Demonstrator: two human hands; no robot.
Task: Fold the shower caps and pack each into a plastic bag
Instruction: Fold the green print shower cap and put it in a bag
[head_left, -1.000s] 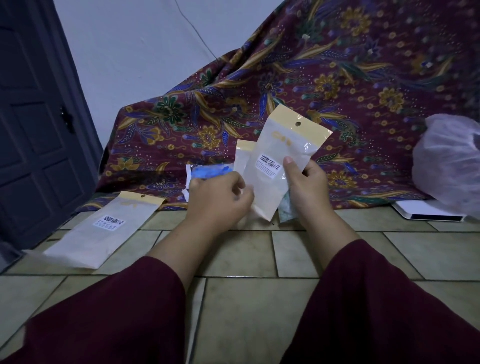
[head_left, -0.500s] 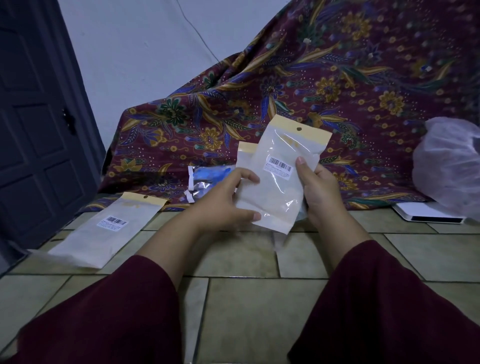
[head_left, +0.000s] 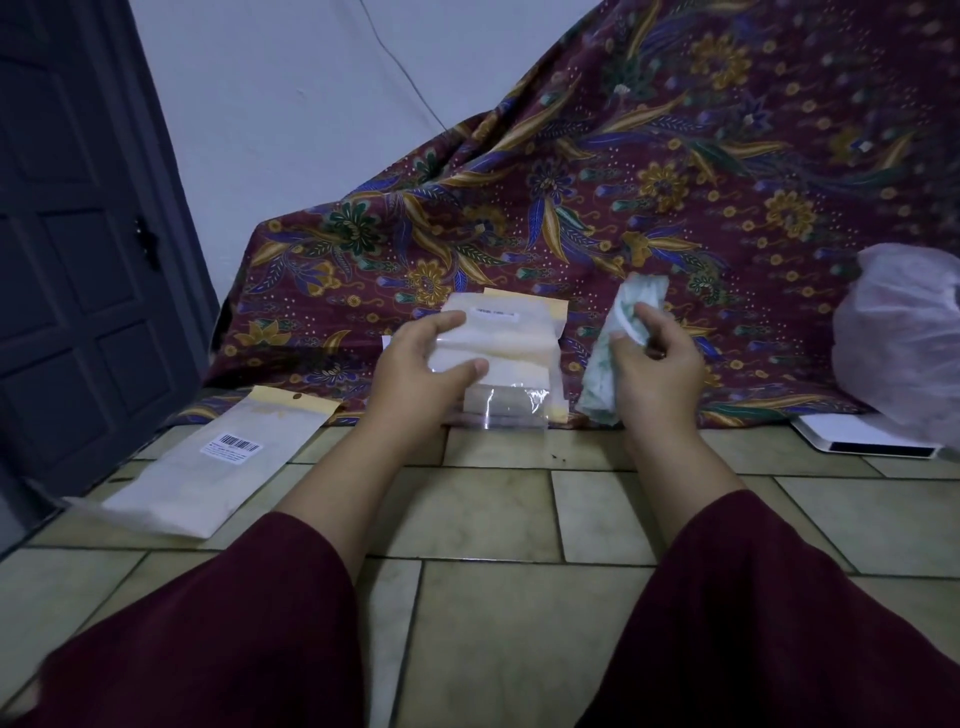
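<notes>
Crinkled shower cap (head_left: 626, 332) in right hand (head_left: 657, 371), glossy bag (head_left: 511, 358) in left hand (head_left: 415, 366)

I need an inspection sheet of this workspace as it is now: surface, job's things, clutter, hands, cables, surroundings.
Surface: tiled floor, pale tiles with dark joints.
Job's things: stack of plastic bags with yellow headers, at the foot of the batik cloth; folded shower cap, pale with green print; one flat bag with a barcode label lying on the floor at the left.
Clutter: big translucent sack at the right; white flat item beneath it, kind unclear.
Hands: left hand rests on the stack, thumb at its front; right hand grips the cap.
Cables: one thin wire down the wall.
Surroundings: dark door at the left, pale wall.
</notes>
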